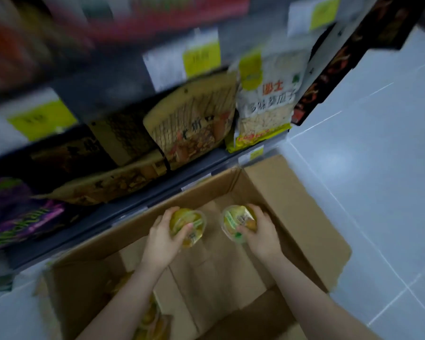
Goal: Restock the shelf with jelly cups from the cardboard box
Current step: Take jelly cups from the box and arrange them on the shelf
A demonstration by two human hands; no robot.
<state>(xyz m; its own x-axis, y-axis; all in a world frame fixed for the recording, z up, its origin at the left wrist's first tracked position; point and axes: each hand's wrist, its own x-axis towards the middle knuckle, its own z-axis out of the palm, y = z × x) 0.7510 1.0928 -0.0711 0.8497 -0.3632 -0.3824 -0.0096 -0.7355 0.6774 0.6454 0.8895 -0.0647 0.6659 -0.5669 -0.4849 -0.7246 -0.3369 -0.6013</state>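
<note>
With a jelly cup clamped in my left grip and another in my right, both above the box, I judge I'm mid-carry, needing a free shelf spot next.

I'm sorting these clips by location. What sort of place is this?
Most likely a small shop or supermarket aisle. Yellow price tags hang on the shelf edges, packaged snack bags fill the shelf, and an open cardboard box sits on the tiled floor in front of it.
</note>
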